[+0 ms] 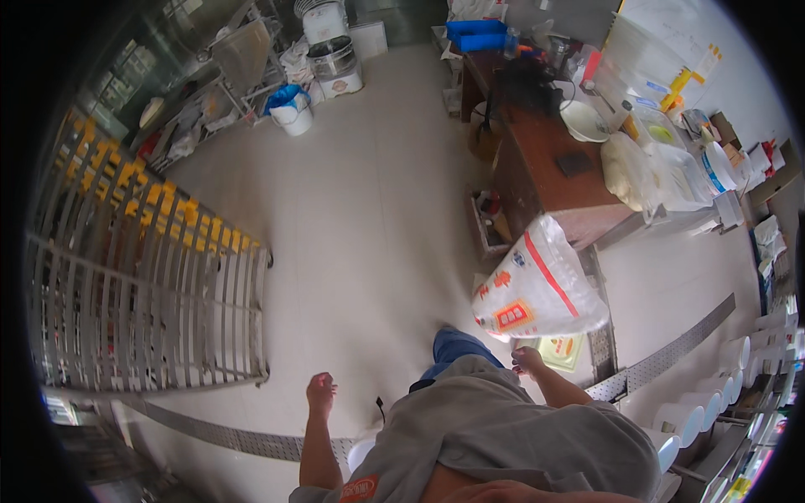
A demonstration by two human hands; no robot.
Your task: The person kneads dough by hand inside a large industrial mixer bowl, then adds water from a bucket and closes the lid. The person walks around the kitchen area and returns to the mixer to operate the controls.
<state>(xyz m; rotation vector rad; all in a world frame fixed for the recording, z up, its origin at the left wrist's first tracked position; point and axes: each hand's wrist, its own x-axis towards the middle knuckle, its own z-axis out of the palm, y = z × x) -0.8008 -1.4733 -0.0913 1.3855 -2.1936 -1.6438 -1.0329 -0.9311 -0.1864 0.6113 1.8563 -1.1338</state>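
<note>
My left hand (321, 395) hangs at my left side over the pale floor, its fingers loosely curled and nothing seen in it. On the other side, my right hand (528, 363) is low beside my hip with its fingers bent in. Just beyond it stands a large white woven plastic sack (541, 289) with a red stripe and printed writing. Whether my right hand touches the sack I cannot tell. A flat yellow-green printed package (561, 353) lies by the sack, partly hidden behind my right hand.
A wheeled metal rack (157, 302) stands at left. Ahead right is a brown wooden table (534, 157) bearing a bowl (583, 121) and a blue crate (476, 36). A dough mixer (333, 56) and lined bucket (292, 114) stand far off. White tubs (682, 420) line the right; drain grates (679, 339) cross the floor.
</note>
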